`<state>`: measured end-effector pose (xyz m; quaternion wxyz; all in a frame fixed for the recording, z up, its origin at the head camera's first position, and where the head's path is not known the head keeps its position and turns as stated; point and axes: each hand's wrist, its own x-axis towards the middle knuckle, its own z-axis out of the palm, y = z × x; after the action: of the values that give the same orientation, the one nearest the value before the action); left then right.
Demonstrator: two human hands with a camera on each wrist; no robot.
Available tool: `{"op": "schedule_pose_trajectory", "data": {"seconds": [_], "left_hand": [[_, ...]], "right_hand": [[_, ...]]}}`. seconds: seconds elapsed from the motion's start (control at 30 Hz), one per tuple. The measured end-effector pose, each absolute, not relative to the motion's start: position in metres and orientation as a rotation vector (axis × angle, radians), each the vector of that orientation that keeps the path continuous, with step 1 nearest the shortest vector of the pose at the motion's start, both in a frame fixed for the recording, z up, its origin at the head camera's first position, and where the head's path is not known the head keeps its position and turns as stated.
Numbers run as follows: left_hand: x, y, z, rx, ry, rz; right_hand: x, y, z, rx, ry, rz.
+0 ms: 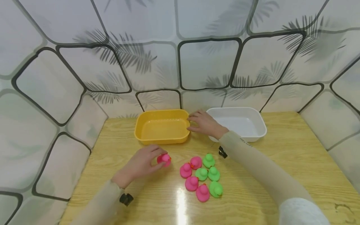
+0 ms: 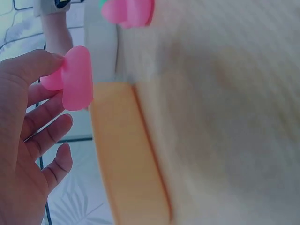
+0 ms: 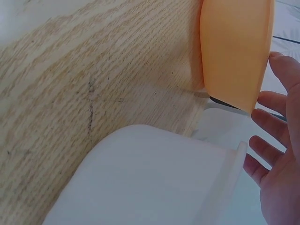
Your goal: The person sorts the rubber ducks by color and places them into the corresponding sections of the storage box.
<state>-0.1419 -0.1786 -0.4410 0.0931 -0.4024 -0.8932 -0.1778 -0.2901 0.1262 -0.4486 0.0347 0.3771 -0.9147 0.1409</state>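
The left grip (image 1: 141, 162) holds a pink duck (image 1: 165, 160).

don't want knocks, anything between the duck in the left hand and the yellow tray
Besides the gripping fingers, nothing visible stands between the duck and the yellow tray; the right hand is at the tray's right rim.

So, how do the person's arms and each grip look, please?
The left sleeve and right sleeve are beige, the right with dark marking near its cuff and white fabric higher up. A black piece sits at each wrist. Left grip and right grip are gloveless.
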Motion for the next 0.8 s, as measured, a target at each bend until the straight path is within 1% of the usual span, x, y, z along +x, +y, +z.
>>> {"op": "schedule_pose_trajectory", "data": {"seconds": [0.43, 0.8], "left_hand": [[-0.176, -0.188, -0.420, -1.164, -2.614, -0.536], [-0.203, -0.191, -0.415, -1.039, -2.694, -0.612]], "right_hand": [[-0.290, 0.126, -0.451, 1.169, -2.769, 0.458], [-0.285, 0.125, -0.448, 1.164, -2.782, 0.457]]}}
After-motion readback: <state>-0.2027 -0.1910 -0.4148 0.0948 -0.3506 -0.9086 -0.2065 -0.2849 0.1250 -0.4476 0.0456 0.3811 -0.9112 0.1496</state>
